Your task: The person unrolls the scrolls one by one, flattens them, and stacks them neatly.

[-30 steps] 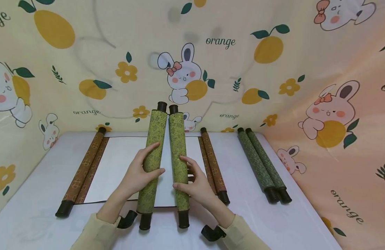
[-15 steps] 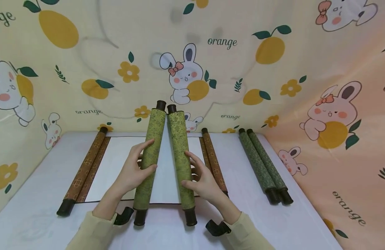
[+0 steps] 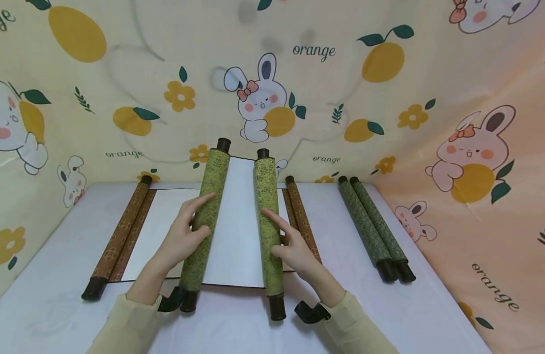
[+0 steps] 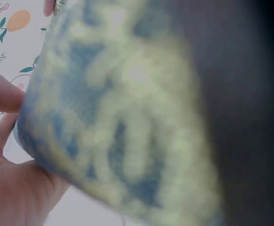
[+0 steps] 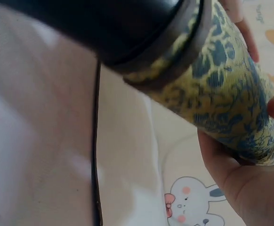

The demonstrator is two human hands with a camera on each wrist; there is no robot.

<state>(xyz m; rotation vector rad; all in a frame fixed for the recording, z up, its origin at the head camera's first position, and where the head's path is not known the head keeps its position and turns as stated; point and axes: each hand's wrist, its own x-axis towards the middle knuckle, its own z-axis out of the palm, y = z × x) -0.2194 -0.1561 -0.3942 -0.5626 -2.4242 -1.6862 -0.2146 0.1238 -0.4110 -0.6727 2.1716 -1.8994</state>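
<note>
A yellow-green patterned scroll hangs partly unrolled above the table, its white sheet [image 3: 238,221] stretched between two rollers with dark end knobs. My left hand [image 3: 181,236] grips the left roller [image 3: 206,211], thumb and forefinger round its outer side. Around the right roller [image 3: 269,231] curl the fingers of my right hand [image 3: 296,248]. In the left wrist view the patterned roller [image 4: 118,108] is blurred and fills most of the picture. The right wrist view has the roller [image 5: 231,89] close up, with my thumb and fingers on both sides of it.
Behind the held scroll, a brown scroll [image 3: 122,236] lies spread open on the white table [image 3: 46,295], its second roller [image 3: 302,216] at right. A dark green scroll [image 3: 371,231], rolled up, lies farther right. A printed cloth [image 3: 325,98] walls the back and sides.
The two yellow-green rollers have moved apart, left one leftward and right one rightward. More of the white sheet shows between them.
</note>
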